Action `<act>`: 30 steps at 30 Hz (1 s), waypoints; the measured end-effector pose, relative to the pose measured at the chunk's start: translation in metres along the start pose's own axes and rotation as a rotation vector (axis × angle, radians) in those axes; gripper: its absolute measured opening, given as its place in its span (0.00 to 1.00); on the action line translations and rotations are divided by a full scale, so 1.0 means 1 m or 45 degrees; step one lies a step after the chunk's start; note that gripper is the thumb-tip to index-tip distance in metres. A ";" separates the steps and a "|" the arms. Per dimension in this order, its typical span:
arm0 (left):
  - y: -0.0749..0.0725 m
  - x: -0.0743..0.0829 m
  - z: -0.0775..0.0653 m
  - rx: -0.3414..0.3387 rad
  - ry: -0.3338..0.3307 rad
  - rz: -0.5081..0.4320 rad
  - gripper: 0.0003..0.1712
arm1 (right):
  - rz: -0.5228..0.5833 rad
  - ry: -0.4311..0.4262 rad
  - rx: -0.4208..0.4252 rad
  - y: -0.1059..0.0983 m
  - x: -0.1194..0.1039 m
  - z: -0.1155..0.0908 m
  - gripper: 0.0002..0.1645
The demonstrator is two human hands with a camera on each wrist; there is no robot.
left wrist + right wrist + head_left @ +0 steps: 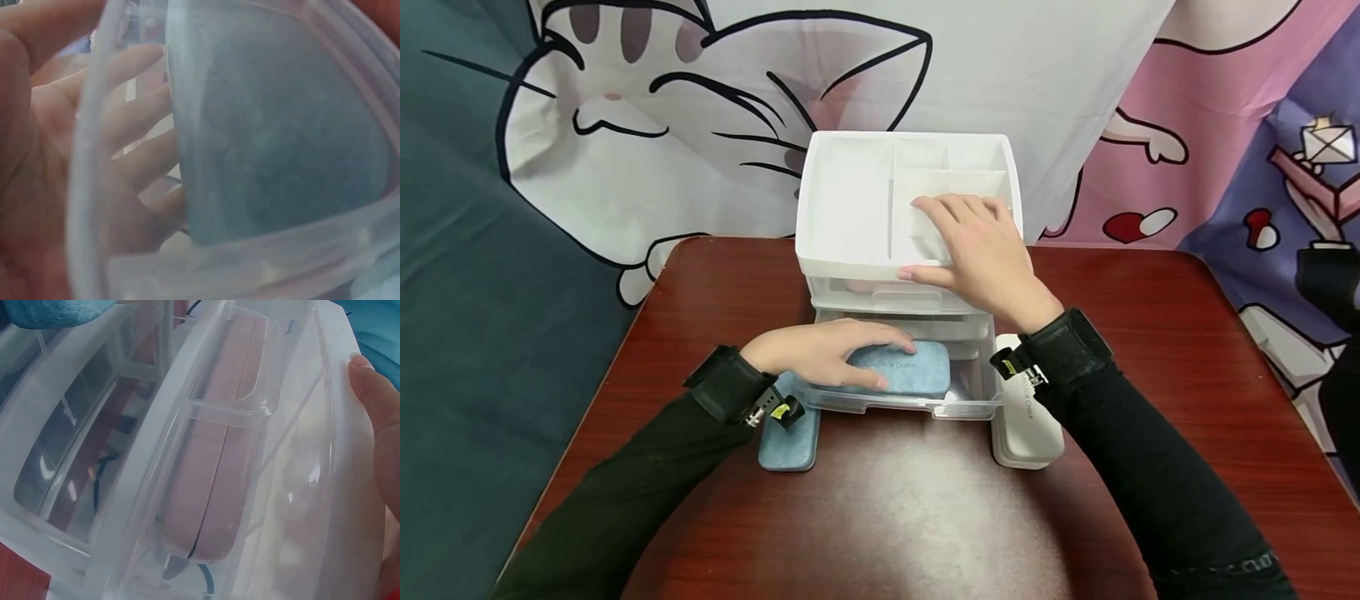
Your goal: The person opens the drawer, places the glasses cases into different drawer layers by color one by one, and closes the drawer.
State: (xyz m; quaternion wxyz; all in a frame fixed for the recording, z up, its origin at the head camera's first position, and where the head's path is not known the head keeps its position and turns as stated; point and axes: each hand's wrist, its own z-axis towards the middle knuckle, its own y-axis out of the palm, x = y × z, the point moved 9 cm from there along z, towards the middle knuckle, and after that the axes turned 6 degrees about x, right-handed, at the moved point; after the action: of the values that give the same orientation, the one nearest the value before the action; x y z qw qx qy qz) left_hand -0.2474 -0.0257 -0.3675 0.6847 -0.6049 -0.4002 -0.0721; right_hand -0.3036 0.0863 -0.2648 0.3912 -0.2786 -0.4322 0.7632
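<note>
A white desktop organizer [850, 208] has its clear lower drawer [973, 408] pulled out. In that drawer lies a blue case [925, 371] with printing on it. My left hand [816, 354] is over the drawer's left side, its fingers and thumb extended at the blue case; through the clear wall in the left wrist view, the fingers [140, 115] look fairly straight. My right hand [985, 250] rests on the organizer's top, fingertips in a top compartment and thumb at the front rim. The right wrist view shows a pink case [209, 469] inside the closed upper drawer.
On the brown table [910, 517], another blue case [790, 442] lies left of the drawer, partly under my left wrist. A cream case [1030, 433] lies at its right. A printed cloth [700, 183] hangs behind the table.
</note>
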 end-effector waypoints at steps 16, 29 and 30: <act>0.005 0.010 0.002 0.067 0.071 0.100 0.29 | -0.005 0.000 0.009 -0.001 -0.001 0.000 0.49; 0.011 0.010 -0.007 0.118 -0.055 0.212 0.30 | 0.011 -0.009 0.000 -0.001 -0.003 0.000 0.49; 0.011 0.011 -0.008 0.127 -0.063 0.224 0.29 | 0.016 -0.011 -0.004 -0.001 -0.002 -0.001 0.50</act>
State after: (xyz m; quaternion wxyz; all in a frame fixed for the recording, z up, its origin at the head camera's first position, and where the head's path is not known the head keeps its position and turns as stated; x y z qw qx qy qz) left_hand -0.2296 -0.0260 -0.3689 0.7075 -0.6045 -0.3654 0.0232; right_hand -0.3015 0.0848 -0.2639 0.3841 -0.2786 -0.4332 0.7663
